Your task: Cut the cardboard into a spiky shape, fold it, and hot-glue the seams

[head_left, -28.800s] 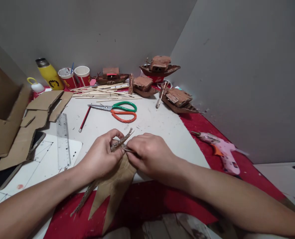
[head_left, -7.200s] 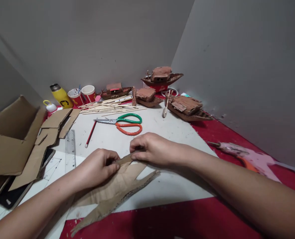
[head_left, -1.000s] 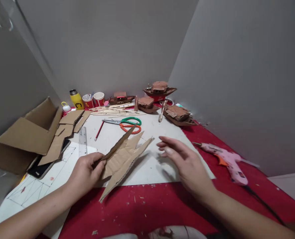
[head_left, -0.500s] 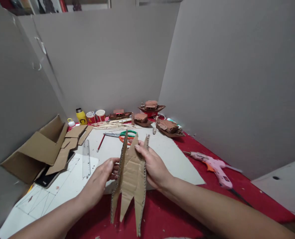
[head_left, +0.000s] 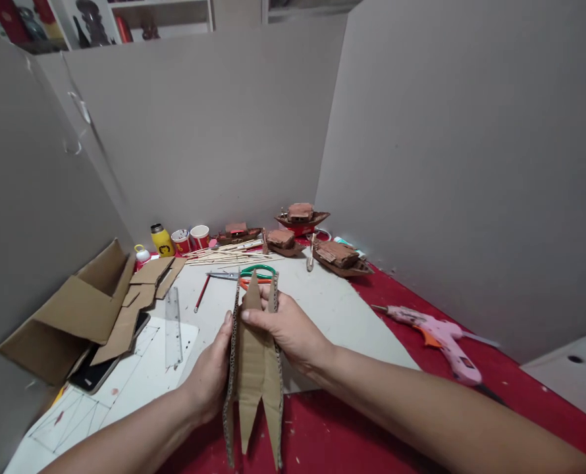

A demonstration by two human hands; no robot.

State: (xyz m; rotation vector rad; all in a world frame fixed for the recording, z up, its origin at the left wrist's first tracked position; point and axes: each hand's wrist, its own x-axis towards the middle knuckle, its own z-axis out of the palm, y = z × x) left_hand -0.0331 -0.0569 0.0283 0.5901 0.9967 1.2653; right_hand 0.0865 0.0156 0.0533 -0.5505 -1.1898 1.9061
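Note:
A folded cardboard piece (head_left: 253, 368) with pointed ends and raised side flaps is held up over the front of the table. My right hand (head_left: 290, 329) grips its upper right part, thumb across the inner face and fingers behind. Against the outside of the left flap presses my left hand (head_left: 211, 368), its thumb pointing up; its other fingers are hidden behind the cardboard. Just beyond lie scissors (head_left: 258, 270) with green and orange handles, partly covered by the cardboard tips. A red pencil (head_left: 202, 293) and a clear ruler (head_left: 173, 329) rest to the left.
Several brown model boats (head_left: 341, 255) stand at the back, beside thin sticks (head_left: 224, 254), paper cups (head_left: 199, 236) and a yellow bottle (head_left: 161, 241). At left are a cardboard box (head_left: 76, 306), a phone (head_left: 93, 376) and a drawn sheet (head_left: 70, 418). A pink glue gun (head_left: 438, 336) lies right.
My hands have pressed the cardboard's side flaps closer together, so it looks narrower. My left hand has moved against the left flap, and my right thumb lies further across the middle.

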